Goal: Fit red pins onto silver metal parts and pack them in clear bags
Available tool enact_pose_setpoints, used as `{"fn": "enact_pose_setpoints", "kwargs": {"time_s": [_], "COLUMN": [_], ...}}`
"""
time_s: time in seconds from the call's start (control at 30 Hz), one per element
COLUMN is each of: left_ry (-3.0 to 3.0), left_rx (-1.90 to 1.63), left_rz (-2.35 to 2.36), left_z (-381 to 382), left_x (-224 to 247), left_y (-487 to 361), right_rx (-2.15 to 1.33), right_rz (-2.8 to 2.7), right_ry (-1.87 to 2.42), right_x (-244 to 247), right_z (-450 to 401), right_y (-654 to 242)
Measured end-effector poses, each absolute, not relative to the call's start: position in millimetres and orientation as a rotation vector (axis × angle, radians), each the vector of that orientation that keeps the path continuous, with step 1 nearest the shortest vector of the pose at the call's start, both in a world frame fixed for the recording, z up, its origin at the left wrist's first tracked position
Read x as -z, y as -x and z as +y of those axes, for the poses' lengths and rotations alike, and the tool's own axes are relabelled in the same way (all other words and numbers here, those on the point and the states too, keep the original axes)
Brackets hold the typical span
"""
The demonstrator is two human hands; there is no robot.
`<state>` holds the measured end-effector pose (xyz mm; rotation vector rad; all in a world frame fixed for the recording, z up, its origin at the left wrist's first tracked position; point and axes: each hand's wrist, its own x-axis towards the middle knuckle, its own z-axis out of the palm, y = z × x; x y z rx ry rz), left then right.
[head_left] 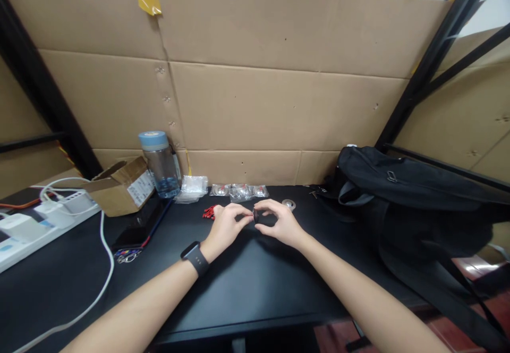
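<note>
Head view, centre of the frame: I grasp a dark round piece (256, 216) with my right hand (283, 224), thumb below and fingers curved over its upper edge, so it stands on edge to the camera. My left hand (227, 224) meets it from the left, thumb and forefinger drawn together in a pinch; whether they nip its rim or something tiny against it, I cannot tell. The piece seems to be above the black tabletop (255, 289).

I judge this to be close two-handed handling, the right hand steadying while the left works at the facing side. From here, a good move would call for a light, even right grip and small motions of the left fingertips, as the piece could tilt or slip if squeezed unevenly.

Just left of my left hand lie red pieces (209, 212). Beyond my hands, clear packets (240, 192) sit in a row near the cardboard wall (247, 108), and a round silvery item (289, 204) lies behind my right hand. Over on the right of the frame is a black bag (402, 193).
</note>
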<state>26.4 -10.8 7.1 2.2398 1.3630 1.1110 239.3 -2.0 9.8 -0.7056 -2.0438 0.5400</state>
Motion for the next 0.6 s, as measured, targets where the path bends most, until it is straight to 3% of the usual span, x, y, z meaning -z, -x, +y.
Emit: {"fn": "enact_pose_setpoints", "kwargs": {"time_s": [0.6], "left_ry": [-2.439], "left_rx": [-1.130], "left_rz": [1.413], "left_z": [-12.7], "left_x": [-7.4], "left_y": [-27.9], "right_rx": [-0.446], "right_rz": [-2.009], "right_ry": [0.700], "right_x": [-12.6], "right_z": [-8.8], "right_y": [-232.8]}}
